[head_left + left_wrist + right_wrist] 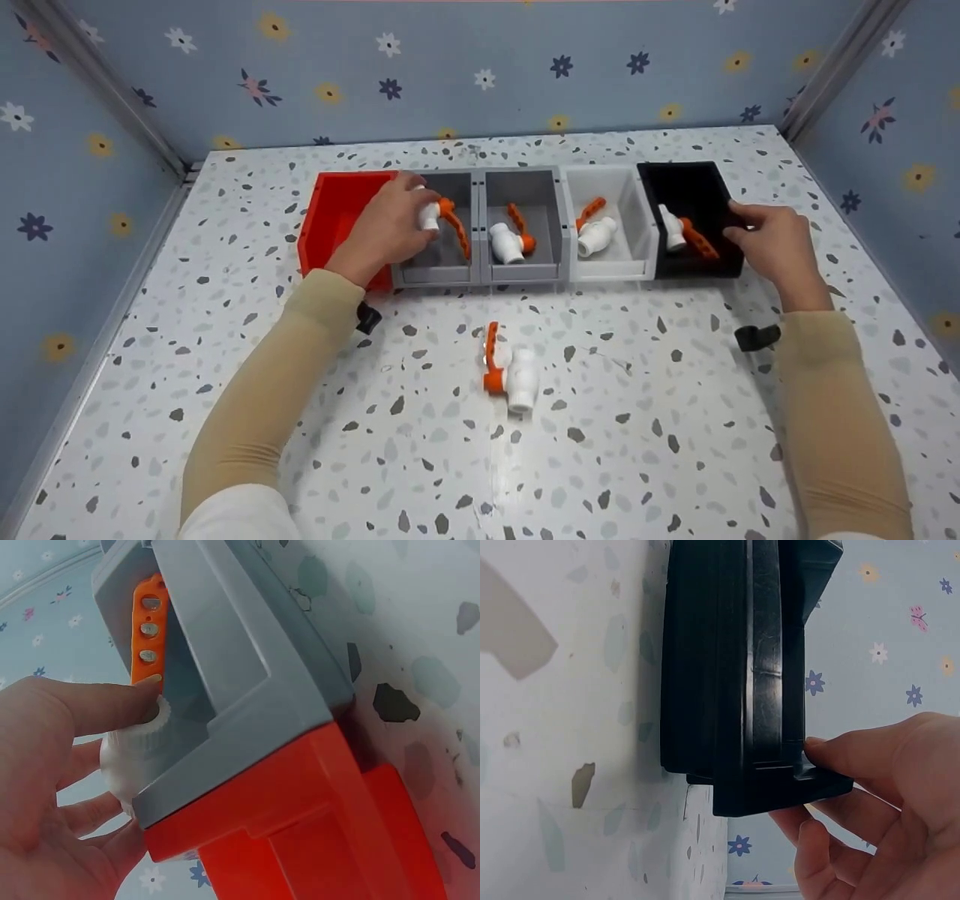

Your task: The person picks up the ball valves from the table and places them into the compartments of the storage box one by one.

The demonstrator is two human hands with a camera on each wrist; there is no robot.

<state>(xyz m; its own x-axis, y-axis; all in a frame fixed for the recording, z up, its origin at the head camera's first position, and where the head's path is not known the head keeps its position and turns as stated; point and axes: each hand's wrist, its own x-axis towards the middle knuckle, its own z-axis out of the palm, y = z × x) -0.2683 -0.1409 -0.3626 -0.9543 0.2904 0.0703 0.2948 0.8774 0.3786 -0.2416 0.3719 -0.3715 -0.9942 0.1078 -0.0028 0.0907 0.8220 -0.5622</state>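
My left hand point(390, 221) pinches a white ball valve point(131, 750) with an orange lever handle point(148, 630) between thumb and fingers. It holds the valve at the left grey bin point(440, 274), beside the red bin point(341, 210). With thumb and fingers, my right hand point(776, 240) grips the right side wall of the black bin point(761, 690). A valve point(673, 229) lies inside that black bin. Another valve point(507, 244) sits in the second grey bin, and one more point(598, 235) in the white bin point(611, 271).
On the speckled table point(615, 465), in front of the bins, lies a loose white valve point(521, 381) with an orange handle. The bins stand side by side in a row. Flower-patterned panels point(480, 75) enclose the back and sides.
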